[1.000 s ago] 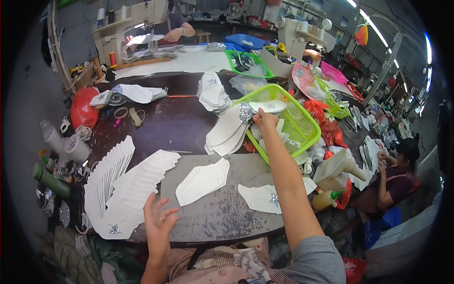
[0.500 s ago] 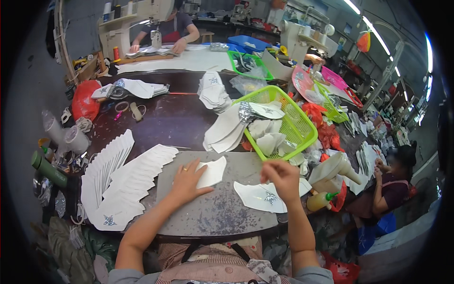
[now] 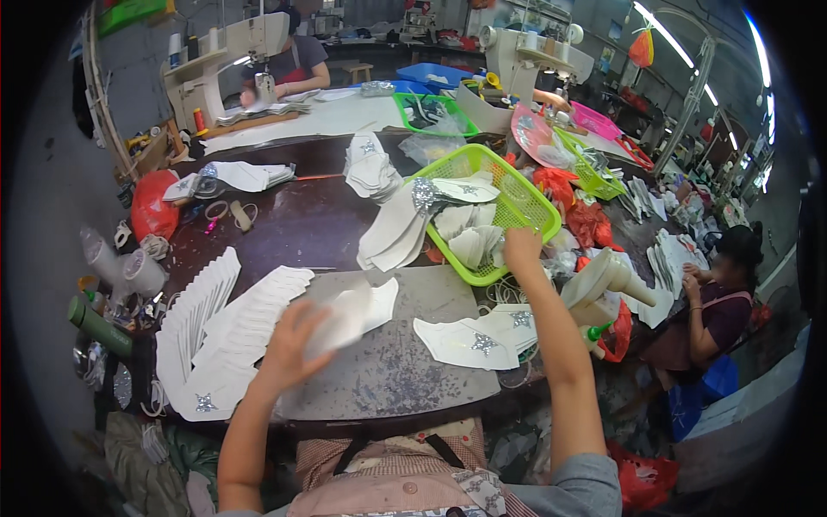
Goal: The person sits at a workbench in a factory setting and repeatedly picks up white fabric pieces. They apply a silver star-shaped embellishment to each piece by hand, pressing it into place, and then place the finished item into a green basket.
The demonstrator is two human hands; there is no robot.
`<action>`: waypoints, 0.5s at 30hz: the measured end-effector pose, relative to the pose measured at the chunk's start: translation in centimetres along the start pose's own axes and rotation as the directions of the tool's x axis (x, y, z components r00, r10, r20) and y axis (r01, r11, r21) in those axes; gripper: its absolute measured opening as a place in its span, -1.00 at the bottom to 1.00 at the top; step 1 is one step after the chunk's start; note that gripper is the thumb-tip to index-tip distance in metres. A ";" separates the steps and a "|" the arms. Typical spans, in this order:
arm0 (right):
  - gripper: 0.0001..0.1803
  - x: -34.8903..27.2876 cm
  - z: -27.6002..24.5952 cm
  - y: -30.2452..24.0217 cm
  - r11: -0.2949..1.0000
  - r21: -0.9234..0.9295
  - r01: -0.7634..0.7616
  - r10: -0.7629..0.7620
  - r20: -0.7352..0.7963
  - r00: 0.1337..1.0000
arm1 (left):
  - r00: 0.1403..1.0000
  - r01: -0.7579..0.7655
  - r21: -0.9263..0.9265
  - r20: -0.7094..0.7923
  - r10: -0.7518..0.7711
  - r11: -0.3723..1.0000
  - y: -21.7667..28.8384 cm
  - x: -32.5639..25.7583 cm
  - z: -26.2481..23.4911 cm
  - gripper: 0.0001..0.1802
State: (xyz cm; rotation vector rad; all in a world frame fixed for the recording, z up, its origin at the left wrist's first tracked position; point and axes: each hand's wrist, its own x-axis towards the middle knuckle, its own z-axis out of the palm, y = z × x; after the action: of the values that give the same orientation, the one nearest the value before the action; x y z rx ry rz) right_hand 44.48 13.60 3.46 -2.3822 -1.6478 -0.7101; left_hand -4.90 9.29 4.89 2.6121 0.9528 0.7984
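Observation:
My left hand [image 3: 295,346], smeared by motion, is closed on a blurred white cut piece [image 3: 345,317], lifted over the grey work board [image 3: 413,396]. Another white piece [image 3: 382,303] shows beside it on the board. My right hand [image 3: 522,252] reaches over the near right rim of the green plastic basket [image 3: 551,226], next to the small white pieces [image 3: 475,246] inside; its fingertips are hidden. White pieces with silver glitter stars [image 3: 465,343] lie on the board's right side, left of my right forearm.
Fanned rows of white pieces [image 3: 245,323] lie at left. More stacks [image 3: 370,168] and a red bag [image 3: 155,205] stand farther back. A green bottle [image 3: 99,326] is at far left. One person [image 3: 301,65] sits near a sewing machine; another person [image 3: 724,302] works at right.
My left hand has moved left and lifted a white piece, now blurred. My right hand has gone from above the board up to the green basket. The view has shifted slightly.

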 end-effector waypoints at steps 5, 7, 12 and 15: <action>-0.87 -2.6 -8.0 -3.3 0.889 0.456 0.028 0.172 -0.390 0.905 | 0.949 -0.045 0.282 0.312 -0.047 0.958 2.8 -4.3 0.2 -0.17; -0.95 -7.2 -12.6 -8.1 0.700 0.698 0.152 0.182 -0.380 0.907 | 0.990 0.073 -0.170 0.134 -0.050 0.983 5.3 -3.9 0.2 -0.15; -0.76 -20.2 -17.4 -18.1 0.465 0.817 0.341 -0.185 -0.287 0.940 | 0.942 0.183 -0.971 0.129 -0.311 0.152 11.2 -0.4 4.8 -0.40; -0.63 -21.4 -18.8 -18.0 0.306 0.931 0.200 -0.232 -0.130 0.964 | 0.868 0.309 -0.948 0.246 -0.431 0.081 9.0 -0.6 5.5 -0.64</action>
State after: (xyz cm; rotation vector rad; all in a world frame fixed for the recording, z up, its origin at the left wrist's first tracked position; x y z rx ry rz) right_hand 16.56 -4.78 7.47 -1.2855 -1.6791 0.3049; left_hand 2.53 1.82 3.77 1.0734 0.6652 0.9301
